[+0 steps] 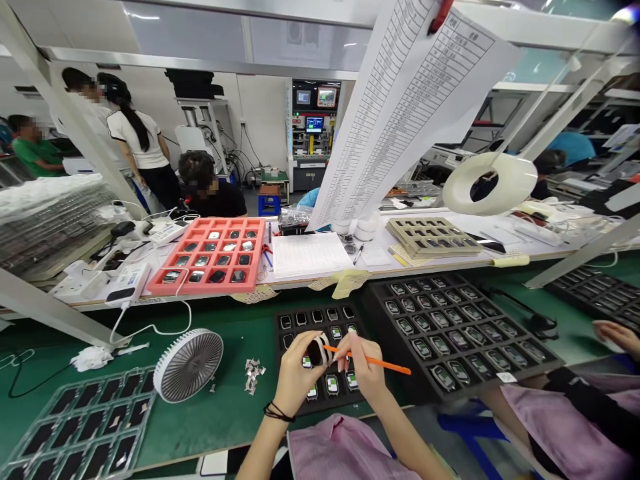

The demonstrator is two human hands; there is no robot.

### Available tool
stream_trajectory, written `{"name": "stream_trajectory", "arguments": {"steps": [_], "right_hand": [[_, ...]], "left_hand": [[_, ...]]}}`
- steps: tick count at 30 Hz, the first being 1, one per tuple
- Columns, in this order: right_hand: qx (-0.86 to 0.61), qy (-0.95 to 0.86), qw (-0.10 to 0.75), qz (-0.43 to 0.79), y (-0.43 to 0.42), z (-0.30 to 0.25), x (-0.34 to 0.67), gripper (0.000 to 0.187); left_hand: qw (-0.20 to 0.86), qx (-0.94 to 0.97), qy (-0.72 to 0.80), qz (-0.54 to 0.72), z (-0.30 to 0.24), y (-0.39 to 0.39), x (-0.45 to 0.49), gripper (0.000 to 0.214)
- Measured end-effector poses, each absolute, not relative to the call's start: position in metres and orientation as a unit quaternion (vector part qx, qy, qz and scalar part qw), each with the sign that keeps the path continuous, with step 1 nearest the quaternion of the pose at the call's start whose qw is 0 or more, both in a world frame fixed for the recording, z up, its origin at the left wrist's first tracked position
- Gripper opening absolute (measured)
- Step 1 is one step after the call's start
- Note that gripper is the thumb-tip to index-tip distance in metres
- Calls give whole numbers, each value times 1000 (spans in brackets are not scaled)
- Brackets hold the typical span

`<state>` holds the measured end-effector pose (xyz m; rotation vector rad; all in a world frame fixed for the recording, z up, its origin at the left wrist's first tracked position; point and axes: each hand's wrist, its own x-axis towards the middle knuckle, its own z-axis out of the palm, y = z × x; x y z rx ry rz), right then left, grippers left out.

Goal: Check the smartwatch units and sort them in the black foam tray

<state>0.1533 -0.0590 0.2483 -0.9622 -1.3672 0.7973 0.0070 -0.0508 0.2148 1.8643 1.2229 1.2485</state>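
I'm looking down a long assembly line, with a green-matted tabletop (215, 427) directly under the view. On it, a clear tray (85, 420) sits at far left and a large black tray of watch-style units (465, 390) at right. Nearer the middle, a smaller black tray (283, 363) lies right under the hands. A white desk fan (189, 365) stands to the left, just beside a small pile of metal scraps (253, 375).

My left hand (300, 373) is clamped on a black watch-style device (317, 350), held up just above the smaller tray. My right hand (363, 367) is close by but apart, pinching an orange stick (367, 360) with its tip at the device.

I'd worry most about that tip: a slip under pressure could scratch the device or jab my left fingers. With so little clearance, a fumbled grip could drop the device onto the tray and knock the units there. The fan's airflow could also scatter the light scraps across the mat.
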Motion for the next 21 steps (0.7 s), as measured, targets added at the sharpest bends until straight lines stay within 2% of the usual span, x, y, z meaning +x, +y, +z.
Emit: {"name": "stream_trajectory", "arguments": {"steps": [5, 9, 13, 17, 21], "right_hand": [[-446, -537, 603, 386, -50, 231, 163, 50], [-482, -495, 558, 459, -40, 216, 162, 34], [-466, -465, 537, 528, -33, 211, 158, 49], [-464, -437, 533, 557, -28, 214, 163, 51], [-462, -421, 541, 563, -20, 211, 171, 51]], "left_hand": [[302, 701, 475, 438, 215, -45, 11, 42], [276, 716, 495, 407, 216, -40, 15, 42], [283, 717, 493, 404, 216, -34, 21, 51], [351, 704, 455, 418, 220, -28, 24, 65], [380, 706, 422, 424, 222, -19, 26, 48]]}}
